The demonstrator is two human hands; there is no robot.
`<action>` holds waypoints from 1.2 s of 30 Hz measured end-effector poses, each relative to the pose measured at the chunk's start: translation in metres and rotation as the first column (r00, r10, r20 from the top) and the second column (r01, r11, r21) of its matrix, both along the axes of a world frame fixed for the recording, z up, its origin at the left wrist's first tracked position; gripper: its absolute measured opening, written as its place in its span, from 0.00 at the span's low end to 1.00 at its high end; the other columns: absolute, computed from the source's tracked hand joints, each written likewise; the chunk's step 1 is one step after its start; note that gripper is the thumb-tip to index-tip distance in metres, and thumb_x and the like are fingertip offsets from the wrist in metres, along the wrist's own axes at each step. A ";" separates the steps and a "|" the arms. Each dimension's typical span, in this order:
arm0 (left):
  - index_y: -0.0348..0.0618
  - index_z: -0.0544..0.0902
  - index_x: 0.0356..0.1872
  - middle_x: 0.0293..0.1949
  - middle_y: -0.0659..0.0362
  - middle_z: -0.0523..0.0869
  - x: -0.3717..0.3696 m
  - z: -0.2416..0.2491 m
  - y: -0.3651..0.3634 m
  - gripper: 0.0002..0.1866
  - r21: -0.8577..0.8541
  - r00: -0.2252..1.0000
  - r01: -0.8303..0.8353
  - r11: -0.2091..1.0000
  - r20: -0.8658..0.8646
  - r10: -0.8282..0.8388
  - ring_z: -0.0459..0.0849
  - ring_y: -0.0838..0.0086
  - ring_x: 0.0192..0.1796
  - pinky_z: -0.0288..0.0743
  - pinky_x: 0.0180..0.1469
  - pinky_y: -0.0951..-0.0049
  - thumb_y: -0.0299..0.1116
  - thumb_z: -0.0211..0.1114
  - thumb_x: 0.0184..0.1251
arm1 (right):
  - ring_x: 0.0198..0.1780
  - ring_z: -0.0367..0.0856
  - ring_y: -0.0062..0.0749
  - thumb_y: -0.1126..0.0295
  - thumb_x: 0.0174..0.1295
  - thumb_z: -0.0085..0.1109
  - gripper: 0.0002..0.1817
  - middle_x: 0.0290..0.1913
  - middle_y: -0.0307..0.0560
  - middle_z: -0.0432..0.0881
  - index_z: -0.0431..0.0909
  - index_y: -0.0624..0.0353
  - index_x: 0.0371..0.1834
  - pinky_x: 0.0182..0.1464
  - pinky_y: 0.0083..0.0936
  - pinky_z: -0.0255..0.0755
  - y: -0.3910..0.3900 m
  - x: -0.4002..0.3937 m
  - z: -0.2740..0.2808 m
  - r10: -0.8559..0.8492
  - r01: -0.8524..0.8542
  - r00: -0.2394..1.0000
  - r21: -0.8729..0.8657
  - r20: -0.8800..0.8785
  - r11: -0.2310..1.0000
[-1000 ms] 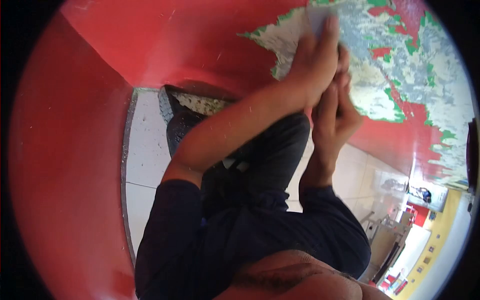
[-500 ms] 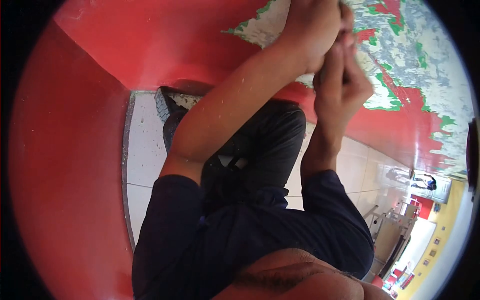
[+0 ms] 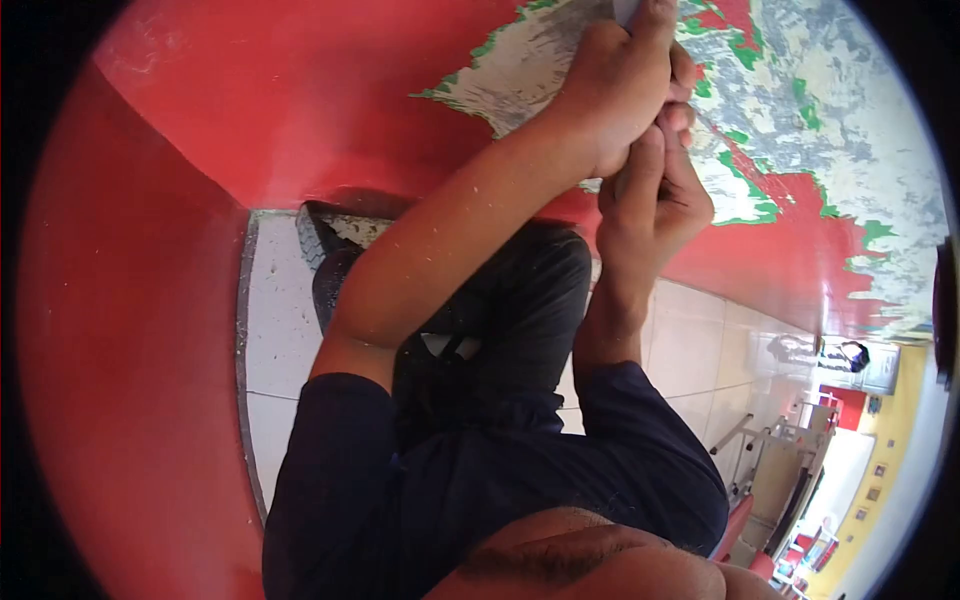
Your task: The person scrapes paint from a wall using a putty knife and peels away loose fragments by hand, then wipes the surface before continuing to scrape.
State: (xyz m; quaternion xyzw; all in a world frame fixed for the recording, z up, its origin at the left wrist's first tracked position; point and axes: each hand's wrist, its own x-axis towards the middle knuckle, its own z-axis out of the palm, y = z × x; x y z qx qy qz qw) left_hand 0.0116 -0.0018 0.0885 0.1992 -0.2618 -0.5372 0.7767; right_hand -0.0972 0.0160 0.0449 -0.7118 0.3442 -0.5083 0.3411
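Observation:
My left hand (image 3: 625, 95) is closed round a scraper, its thumb stretched along the tool toward the top edge of the view. Only a small piece of the scraper's flat grey blade (image 3: 626, 12) shows; the handle is mostly hidden by my fingers. Directly below and touching it, my right hand (image 3: 660, 190) is also closed, apparently round the handle's lower end. Both hands are in front of a red wall (image 3: 380, 90) whose paint is stripped in a large ragged patch (image 3: 840, 130), baring white and grey with green edges.
Another red wall surface (image 3: 140, 330) stands at the left, meeting the pale tiled floor (image 3: 275, 330). My dark-trousered legs (image 3: 530, 320) are folded near the wall. Farther right are a table-like piece of furniture (image 3: 780, 470) and a distant person (image 3: 853, 355).
Both hands have shifted slightly left and down in the view, still together. The blade now shows above my left hand. The whole scene has also moved a little with the camera.

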 end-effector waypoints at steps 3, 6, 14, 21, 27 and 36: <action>0.42 0.69 0.22 0.15 0.66 0.61 -0.014 -0.029 0.004 0.29 0.088 0.995 0.094 0.992 0.010 -0.095 0.68 0.74 0.18 0.71 0.27 0.67 0.59 0.50 0.73 | 0.46 0.80 0.27 0.75 0.68 0.53 0.15 0.44 0.55 0.85 0.78 0.76 0.52 0.51 0.24 0.72 -0.009 -0.012 -0.023 0.024 -0.025 1.000 -0.178 -0.010 0.984; 0.42 0.68 0.19 0.15 0.62 0.66 -0.015 -0.027 -0.003 0.31 0.056 1.000 -0.003 0.998 -0.001 0.003 0.69 0.75 0.17 0.71 0.23 0.69 0.60 0.50 0.72 | 0.42 0.78 0.23 0.74 0.67 0.54 0.15 0.42 0.54 0.86 0.78 0.75 0.52 0.47 0.24 0.73 -0.011 -0.011 -0.027 0.057 -0.052 0.997 -0.105 0.046 0.993; 0.47 0.67 0.22 0.15 0.64 0.63 -0.006 -0.017 0.001 0.28 0.240 0.995 0.100 0.966 -0.015 -0.099 0.67 0.75 0.16 0.69 0.22 0.71 0.60 0.49 0.72 | 0.34 0.78 0.22 0.76 0.66 0.55 0.14 0.37 0.50 0.86 0.79 0.73 0.52 0.39 0.21 0.74 -0.011 -0.002 -0.030 0.068 -0.062 0.996 -0.106 0.059 0.992; 0.41 0.69 0.24 0.17 0.58 0.72 -0.007 -0.027 -0.020 0.34 -0.019 0.941 -0.079 0.997 0.328 0.080 0.73 0.69 0.18 0.72 0.23 0.66 0.63 0.37 0.75 | 0.31 0.79 0.23 0.77 0.65 0.55 0.12 0.34 0.55 0.85 0.80 0.71 0.48 0.37 0.20 0.74 -0.014 -0.006 -0.010 0.038 -0.046 0.998 -0.163 -0.050 0.986; 0.46 0.68 0.31 0.18 0.64 0.66 -0.014 -0.016 0.001 0.29 0.162 0.997 -0.013 0.987 -0.068 0.025 0.69 0.73 0.20 0.70 0.25 0.70 0.66 0.46 0.70 | 0.46 0.81 0.22 0.77 0.65 0.55 0.12 0.41 0.60 0.86 0.80 0.70 0.50 0.49 0.22 0.73 -0.019 -0.001 -0.018 0.096 -0.062 0.992 -0.351 0.080 0.934; 0.45 0.69 0.31 0.18 0.62 0.67 -0.020 -0.034 0.000 0.29 0.240 0.995 -0.006 0.971 -0.094 0.029 0.71 0.70 0.21 0.71 0.26 0.68 0.63 0.40 0.74 | 0.36 0.87 0.37 0.76 0.63 0.58 0.12 0.36 0.60 0.85 0.82 0.65 0.48 0.41 0.23 0.77 -0.010 -0.011 -0.033 0.040 -0.008 0.993 -0.266 0.114 0.964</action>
